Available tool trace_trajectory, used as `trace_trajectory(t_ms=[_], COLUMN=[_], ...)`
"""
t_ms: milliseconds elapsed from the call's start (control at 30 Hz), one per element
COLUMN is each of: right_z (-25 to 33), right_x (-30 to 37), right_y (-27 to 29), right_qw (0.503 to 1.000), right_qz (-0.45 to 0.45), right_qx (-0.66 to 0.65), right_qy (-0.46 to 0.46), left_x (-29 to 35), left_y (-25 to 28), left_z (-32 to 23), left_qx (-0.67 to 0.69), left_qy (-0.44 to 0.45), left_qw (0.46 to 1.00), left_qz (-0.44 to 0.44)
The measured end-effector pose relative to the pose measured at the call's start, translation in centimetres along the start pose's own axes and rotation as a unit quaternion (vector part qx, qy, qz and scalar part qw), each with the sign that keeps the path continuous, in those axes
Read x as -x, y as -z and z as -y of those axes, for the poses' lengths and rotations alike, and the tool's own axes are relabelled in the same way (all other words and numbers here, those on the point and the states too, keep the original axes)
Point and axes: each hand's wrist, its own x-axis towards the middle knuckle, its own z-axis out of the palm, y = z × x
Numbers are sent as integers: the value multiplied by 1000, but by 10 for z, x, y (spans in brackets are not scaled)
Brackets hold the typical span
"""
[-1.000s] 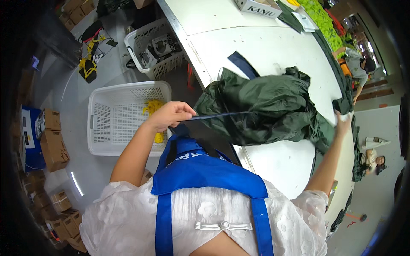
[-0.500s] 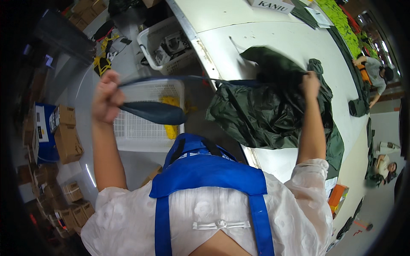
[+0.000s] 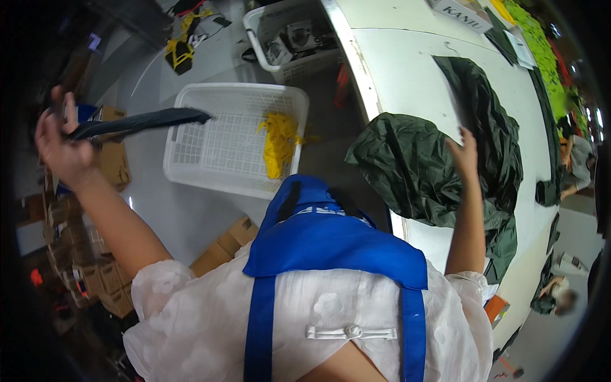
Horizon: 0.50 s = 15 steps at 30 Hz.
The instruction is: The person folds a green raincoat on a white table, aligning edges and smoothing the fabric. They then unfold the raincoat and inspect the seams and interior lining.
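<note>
Out at the far left, my left hand (image 3: 67, 149) has a long dark strip of cloth (image 3: 143, 122) across its fingers. The fingers are partly spread and blurred, and the strip's free end points right, over the white basket (image 3: 238, 190). My right hand (image 3: 466, 156) is above a crumpled dark green piece of thin, shiny fabric (image 3: 407, 159) on the white table (image 3: 401, 70). Its thumb and fingers are apart, with no cloth visibly gripped. Another fold of the green fabric (image 3: 496, 121) lies beyond this hand.
Yellow strips (image 3: 278, 143) lie in the white basket on the floor. Behind it stands a second basket (image 3: 289, 48) with dark and pale items. Cardboard boxes (image 3: 102, 280) are stacked at the left. Two people (image 3: 578, 162) work along the table's far right side.
My left hand has swung outward to the left, drawing the strip away from the green fabric. My right hand has opened off the fabric, which has settled on the table. The view has shifted.
</note>
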Motion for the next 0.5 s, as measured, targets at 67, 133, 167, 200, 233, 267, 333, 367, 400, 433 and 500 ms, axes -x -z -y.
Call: trace_trajectory(t_ms=[67,133,167,200,233,267,333,367,400,433,500], right_z=[-8,17,20,17,13,1,-6,-8,-19,-33,-49], right_x=[25,47,59,70,78,93,107,117,131,142,151], right_y=[-17,-9,-7,-5,-5,-3,4,14,19,18,26], right_qw=[997,990,987,982,981,978,971,963,954,941,910], right_qz=[23,83,94,103,109,97,71,48,-15,-76,-159], right_qx=[64,104,118,134,124,135,155,158,176,190,204], right_qy=[34,-50,-63,-80,-102,-125,-169,-212,-243,-269,-322], left_x=[20,61,79,98,118,144,197,221,241,261,312], left_y=[-20,-53,-64,-67,-65,-102,-116,-152,-195,-236,-291], left_z=[62,120,146,178,212,210,254,247,235,214,195], left_qx=[-32,-137,-206,-255,-326,-487,-488,-419,-364,-332,-226], left_qy=[129,159,165,225,288,253,272,255,238,245,170], left_qw=[991,976,957,923,864,758,658,681,690,689,721], left_qz=[-15,56,120,181,254,353,504,543,579,596,633])
